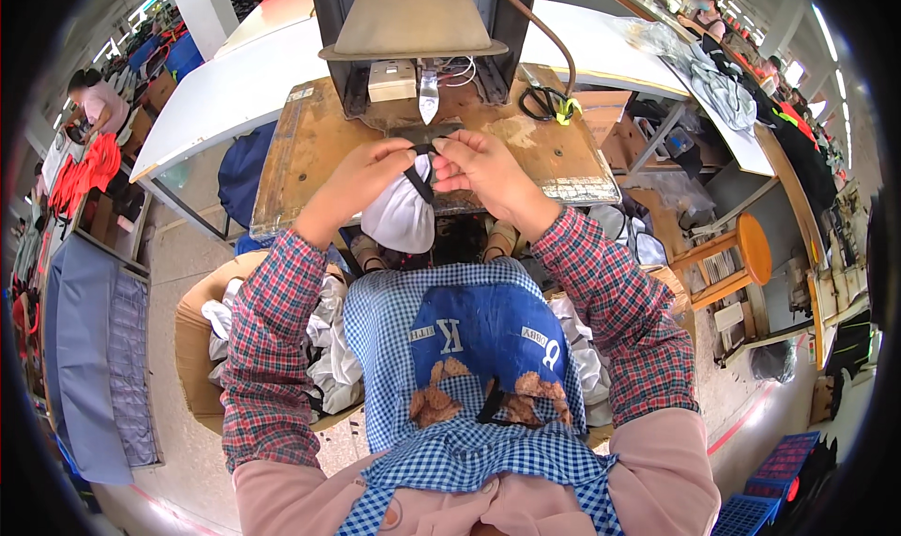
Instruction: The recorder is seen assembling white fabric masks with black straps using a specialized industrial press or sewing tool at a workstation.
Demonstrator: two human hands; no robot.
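Observation:
Both my hands are together at the front edge of a worn wooden worktop [310, 151]. Between them hangs a white cloth piece with black edging [399, 219], rounded like a cap. My left hand [361, 181] pinches the black edging from the left. The fingers of my right hand [490, 172] are closed on the same edging, close beside the left fingertips. Just beyond my fingers, a pointed metal tip [429, 104] hangs down from a machine with a beige hood [413, 15]. The hands partly hide the black edging.
Black-handled scissors [537, 104] lie on the worktop's right. A cardboard box [194, 358] of white cloth pieces stands by my left arm; more white cloth [580, 348] lies at my right. An orange-topped stool [754, 248] is at right. Other people work at far left and far right.

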